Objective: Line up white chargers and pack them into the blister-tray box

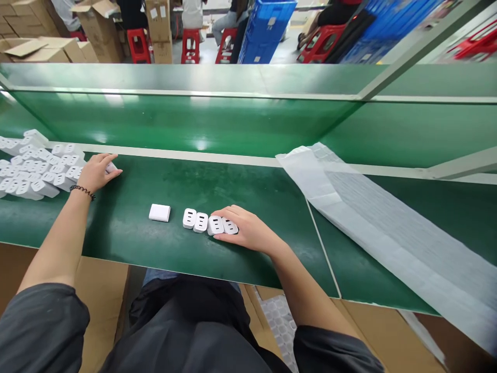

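Head view looks down on a green surface (163, 181) where the right hand (248, 230) rests flat, grip loose and closed on nothing, fingertips against a row of four white chargers (209, 224). Off to the left, the left hand (95, 172) pinches one charger (111, 167) at the edge of a pile (34, 171). They look light, rigid and smooth-shelled, likely slippery; pinching the flat sides seems safest.

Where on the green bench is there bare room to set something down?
Bare mat lies between the left hand and the lone charger, and behind the charger row held by the right hand. Crowded: charger pile far left, foam sheet right.
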A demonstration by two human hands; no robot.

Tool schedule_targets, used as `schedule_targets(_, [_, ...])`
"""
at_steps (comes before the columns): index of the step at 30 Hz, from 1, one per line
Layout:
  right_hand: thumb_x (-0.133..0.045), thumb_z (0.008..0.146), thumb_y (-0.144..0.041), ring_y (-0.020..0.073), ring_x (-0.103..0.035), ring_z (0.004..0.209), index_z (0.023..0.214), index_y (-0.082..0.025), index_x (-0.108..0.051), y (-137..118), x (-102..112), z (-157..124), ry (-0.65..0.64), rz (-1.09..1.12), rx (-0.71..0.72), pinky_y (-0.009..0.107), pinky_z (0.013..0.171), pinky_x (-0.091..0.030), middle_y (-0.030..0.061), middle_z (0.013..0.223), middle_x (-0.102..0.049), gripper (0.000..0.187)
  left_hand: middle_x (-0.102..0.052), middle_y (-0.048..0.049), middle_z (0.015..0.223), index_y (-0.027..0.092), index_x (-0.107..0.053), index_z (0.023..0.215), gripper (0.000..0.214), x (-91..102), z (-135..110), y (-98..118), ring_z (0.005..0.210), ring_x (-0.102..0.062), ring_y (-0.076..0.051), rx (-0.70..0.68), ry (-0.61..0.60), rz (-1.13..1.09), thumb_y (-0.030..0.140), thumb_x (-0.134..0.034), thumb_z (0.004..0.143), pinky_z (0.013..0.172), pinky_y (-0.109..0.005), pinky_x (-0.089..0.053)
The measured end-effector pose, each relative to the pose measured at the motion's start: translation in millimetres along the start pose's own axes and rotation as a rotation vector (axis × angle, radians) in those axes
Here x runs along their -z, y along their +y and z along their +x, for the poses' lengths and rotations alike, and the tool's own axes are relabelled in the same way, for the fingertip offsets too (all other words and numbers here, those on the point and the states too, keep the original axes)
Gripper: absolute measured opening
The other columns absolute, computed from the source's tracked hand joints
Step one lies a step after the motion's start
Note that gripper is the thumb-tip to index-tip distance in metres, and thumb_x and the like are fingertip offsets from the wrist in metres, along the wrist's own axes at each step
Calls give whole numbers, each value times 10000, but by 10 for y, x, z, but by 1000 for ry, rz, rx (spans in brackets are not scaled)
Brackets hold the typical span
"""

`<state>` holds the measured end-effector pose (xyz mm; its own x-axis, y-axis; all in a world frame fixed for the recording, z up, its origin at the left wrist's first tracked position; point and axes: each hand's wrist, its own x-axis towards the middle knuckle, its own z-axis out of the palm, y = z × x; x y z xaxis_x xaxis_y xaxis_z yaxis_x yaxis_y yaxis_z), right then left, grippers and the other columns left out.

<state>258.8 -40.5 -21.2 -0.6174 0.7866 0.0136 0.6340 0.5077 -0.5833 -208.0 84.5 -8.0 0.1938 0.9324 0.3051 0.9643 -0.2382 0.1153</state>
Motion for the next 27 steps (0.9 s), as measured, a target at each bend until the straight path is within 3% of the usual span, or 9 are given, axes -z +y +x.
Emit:
schedule_targets(3, [-697, 866, -428, 266, -632, 1002, 1193, -208, -612, -14, -11, 10, 29, -41, -68, 408, 843, -537, 90, 1102, -668, 403, -453, -140, 1481, 157, -452, 1452, 827, 114, -131, 281, 1421, -361, -378, -93, 42, -51, 764, -392, 894, 1184, -575, -291])
schedule_targets(4, [-705, 857, -441, 271, -632, 1020, 1219, -206, -599, -13, -2, 6, 25, -45, -84, 411, 854, -535, 92, 1122, -664, 445, -459, -141, 1473, 126, -424, 1461, 832, 145, -200, 425, 1408, -377, -376, -141, 3, -90, 744, -415, 904, 1173, -580, -309])
schedule_targets(8, [-727, 812, -534, 277, -617, 1140, 1441, -253, -435, 28, 121, -27, -96, 17, -81, 410, 916, -528, 88, 1309, -606, 749, -572, -96, 1375, 221, -484, 1393, 809, 133, -529, 968, 1279, -535, -291, -352, -281, -188, 766, -573, 802, 1089, -464, -465])
schedule_targets(12, [-713, 816, -535, 262, -640, 1105, 1468, -278, -413, 104, 278, 6, -200, 74, -62, 400, 914, -530, 86, 1373, -571, 763, -588, -124, 1320, 204, -548, 1199, 542, 3, -715, 1221, 1238, -550, -299, -397, -421, -258, 626, -586, 860, 1046, -475, -470])
schedule_targets(15, [-712, 821, -507, 282, -602, 1191, 1418, -260, -467, 147, 320, 88, -249, 108, -3, 418, 970, -504, 90, 1363, -588, 691, -625, -83, 1195, 220, -529, 1154, 329, 38, -702, 1335, 1009, -633, -238, -320, -455, -274, 437, -533, 907, 858, -374, -528])
schedule_targets(18, [-718, 816, -488, 286, -591, 1209, 1381, -246, -485, 170, 295, 148, -272, 129, 13, 422, 973, -499, 89, 1355, -598, 657, -627, -45, 1087, 231, -526, 1160, 297, 178, -620, 1533, 801, -632, -190, -299, -541, -225, 345, -548, 886, 691, -301, -489])
schedule_targets(23, [-697, 841, -437, 248, -638, 1055, 1285, -230, -519, 172, 182, 143, -234, 139, 20, 382, 855, -533, 77, 1261, -624, 521, -620, -32, 1054, 229, -543, 1181, 326, 242, -471, 1872, 867, -634, -180, -423, -654, -231, 325, -621, 879, 710, -268, -464])
schedule_targets(27, [-671, 868, -425, 253, -651, 1038, 1257, -243, -530, 183, 96, 123, -174, 100, 33, 386, 840, -540, 74, 1238, -635, 451, -572, -71, 1109, 229, -565, 1234, 493, 87, -435, 1893, 986, -602, -219, -469, -602, -258, 463, -715, 827, 778, -300, -508])
